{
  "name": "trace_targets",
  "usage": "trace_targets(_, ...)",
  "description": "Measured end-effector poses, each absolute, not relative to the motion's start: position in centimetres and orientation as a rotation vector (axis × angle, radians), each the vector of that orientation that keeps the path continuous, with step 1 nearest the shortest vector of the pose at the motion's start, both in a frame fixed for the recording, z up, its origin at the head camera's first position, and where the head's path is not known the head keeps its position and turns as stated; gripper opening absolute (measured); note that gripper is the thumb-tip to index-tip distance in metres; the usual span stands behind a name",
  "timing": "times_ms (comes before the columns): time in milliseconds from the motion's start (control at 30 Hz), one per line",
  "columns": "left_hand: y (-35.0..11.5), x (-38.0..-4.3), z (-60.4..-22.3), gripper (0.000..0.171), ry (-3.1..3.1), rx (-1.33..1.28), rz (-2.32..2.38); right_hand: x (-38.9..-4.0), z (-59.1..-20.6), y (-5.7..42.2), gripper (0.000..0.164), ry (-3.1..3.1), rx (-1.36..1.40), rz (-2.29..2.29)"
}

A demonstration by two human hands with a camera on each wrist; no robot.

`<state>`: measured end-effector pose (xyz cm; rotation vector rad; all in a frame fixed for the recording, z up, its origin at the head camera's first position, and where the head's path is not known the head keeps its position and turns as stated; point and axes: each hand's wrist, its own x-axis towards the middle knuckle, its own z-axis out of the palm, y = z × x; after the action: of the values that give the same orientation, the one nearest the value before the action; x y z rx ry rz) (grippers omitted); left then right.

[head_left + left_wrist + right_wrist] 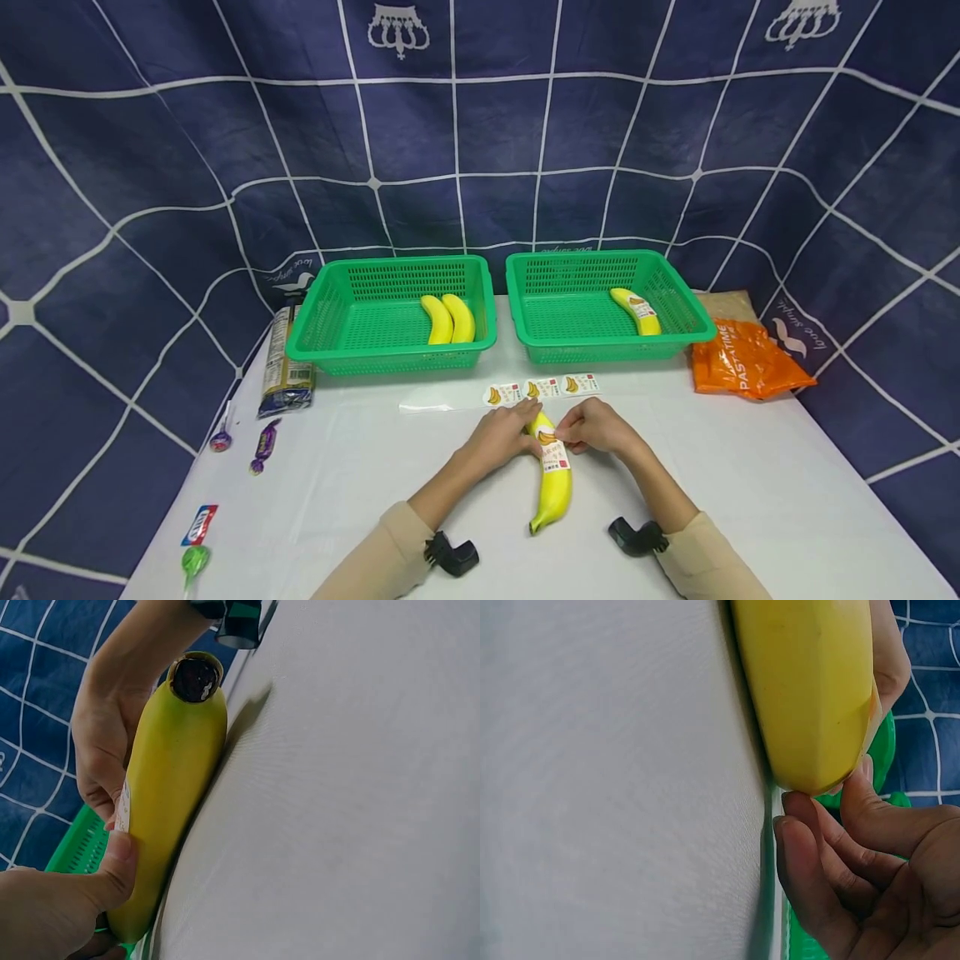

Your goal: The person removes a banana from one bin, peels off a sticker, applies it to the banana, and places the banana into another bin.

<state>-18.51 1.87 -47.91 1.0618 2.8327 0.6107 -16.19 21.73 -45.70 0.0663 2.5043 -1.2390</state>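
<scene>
Spread flat as a broad white-topped table [337, 500]. Bore at the back two rectangular green plastic baskets [397, 362] [611, 352], with a long shiny packet [287, 371] left and a crinkled orange plastic bag [738, 358] right. Held centrally a strip of white banana-printed labels [542, 388] and a curved yellow banana [557, 490]; along the left, a round purple lollipop [221, 441], a purple twist-wrapped sweet [265, 446], a red-and-blue packet [199, 525], a round green lollipop [195, 559].

High up, the head camera looked forward and down, wide over the table [750, 483], the baskets [397, 362] and the curtain [495, 125]! Down low, the left wrist camera [453, 557] faced along the banana [169, 772] from its dark tip [196, 679], close and sideways, while the right wrist camera [633, 537], nearer still, leaned the opposite way, and both shared banana, left hand [60, 904] and right hand [885, 877].
</scene>
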Motion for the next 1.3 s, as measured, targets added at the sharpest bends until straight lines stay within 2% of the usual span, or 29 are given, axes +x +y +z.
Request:
trace_targets(267,1.7,-18.9,-48.3,0.069,2.855,1.052,0.711,-16.2,-45.7,21.8,0.014,2.502,0.089,-1.244)
trace_targets(533,0.1,-17.4,-47.4,0.083,2.710,0.920,0.898,-16.1,-45.5,22.0,0.015,2.497,0.092,-1.265)
trace_targets(667,-0.3,-15.9,-47.5,0.101,2.624,0.870,0.883,-16.0,-45.6,22.0,0.017,2.484,0.108,-1.264)
trace_targets(800,-0.4,-15.0,-48.0,0.116,2.578,0.925,0.785,-16.0,-45.6,21.9,0.019,2.480,0.110,-1.253)
trace_targets(1133,-0.4,-14.5,-48.6,0.117,2.609,1.012,0.665,-15.3,-45.0,21.8,0.020,2.568,0.059,-1.167)
trace_targets(1300,-0.3,-14.6,-48.7,0.116,2.606,1.029,0.663,-14.5,-44.2,21.4,0.033,2.657,0.013,-1.095)
